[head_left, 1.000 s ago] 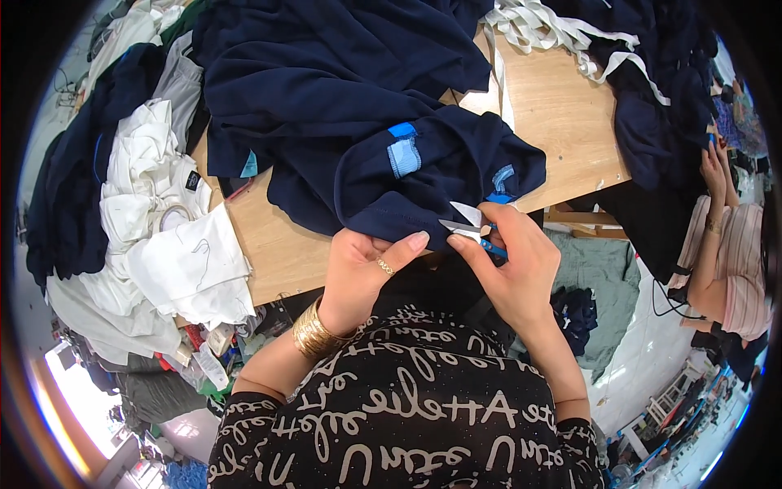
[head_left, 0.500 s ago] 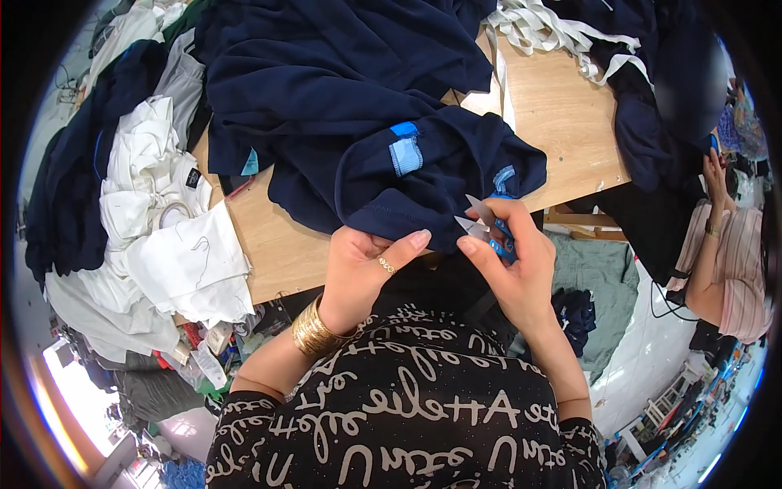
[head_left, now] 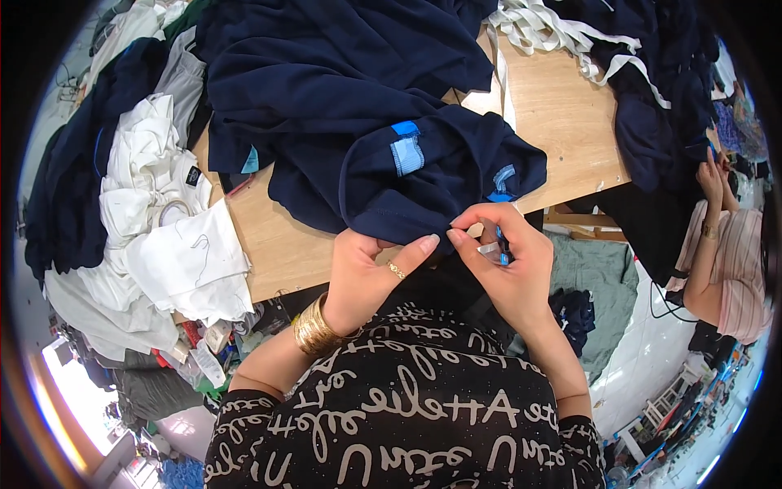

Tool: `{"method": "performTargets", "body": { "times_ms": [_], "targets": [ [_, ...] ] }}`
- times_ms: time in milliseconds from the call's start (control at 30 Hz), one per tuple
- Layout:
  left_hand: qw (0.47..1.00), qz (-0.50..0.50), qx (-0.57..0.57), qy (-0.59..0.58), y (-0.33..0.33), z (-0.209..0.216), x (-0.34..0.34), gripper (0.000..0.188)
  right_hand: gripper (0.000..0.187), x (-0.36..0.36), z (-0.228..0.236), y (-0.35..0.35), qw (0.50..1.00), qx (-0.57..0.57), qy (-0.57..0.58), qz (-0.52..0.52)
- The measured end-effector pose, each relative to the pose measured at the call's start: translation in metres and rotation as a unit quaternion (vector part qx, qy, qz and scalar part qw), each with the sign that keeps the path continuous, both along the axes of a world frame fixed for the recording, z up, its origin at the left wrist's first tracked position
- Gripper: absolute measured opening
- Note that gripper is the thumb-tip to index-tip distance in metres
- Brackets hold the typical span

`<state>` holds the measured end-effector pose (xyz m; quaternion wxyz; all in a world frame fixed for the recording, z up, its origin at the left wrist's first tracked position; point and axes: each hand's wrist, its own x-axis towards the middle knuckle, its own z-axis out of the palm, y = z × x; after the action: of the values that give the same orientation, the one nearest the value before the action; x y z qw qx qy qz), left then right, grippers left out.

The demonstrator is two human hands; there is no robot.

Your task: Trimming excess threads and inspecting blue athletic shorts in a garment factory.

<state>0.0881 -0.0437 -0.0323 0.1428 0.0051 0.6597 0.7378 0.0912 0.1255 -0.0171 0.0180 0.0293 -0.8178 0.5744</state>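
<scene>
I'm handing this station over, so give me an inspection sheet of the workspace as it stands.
Surface: wooden table, partly covered by cloth.
Work items: bunched navy cloth with light-blue patches; blue-handled snips.
Clutter: white cloth heaped at left; loose white strips at the far edge.
Left hand: pinches the navy cloth's near edge.
Right hand: holds the snips, thumb and forefinger at that edge.
Cables: thin dark cord-like loop at right, what it is unclear.
Surroundings: another person's arm and grey-green cloth, both at right.
</scene>
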Motion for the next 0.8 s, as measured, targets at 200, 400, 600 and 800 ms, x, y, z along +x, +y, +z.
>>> {"method": "performTargets", "body": {
  "times_ms": [200, 400, 600, 800],
  "targets": [
    [0.998, -0.011, -0.046, 0.048, 0.001, -0.002, 0.002, 0.008, 0.016, -0.002, -0.001, 0.002, 0.998, 0.055, 0.002, 0.038],
    [0.998, -0.018, -0.041, 0.036, -0.001, -0.002, 0.000, 0.009, 0.019, -0.005, 0.003, 0.005, 0.992, 0.007, -0.120, 0.044],
    [0.997, -0.014, 0.045, -0.054, -0.002, 0.003, -0.002, 0.009, 0.010, -0.004, -0.002, 0.009, 0.985, -0.070, -0.153, 0.022],
    [0.993, 0.000, 0.078, -0.084, -0.002, 0.004, -0.002, 0.010, 0.041, 0.001, -0.004, 0.014, 0.999, 0.016, -0.023, 0.014]
  ]
}}
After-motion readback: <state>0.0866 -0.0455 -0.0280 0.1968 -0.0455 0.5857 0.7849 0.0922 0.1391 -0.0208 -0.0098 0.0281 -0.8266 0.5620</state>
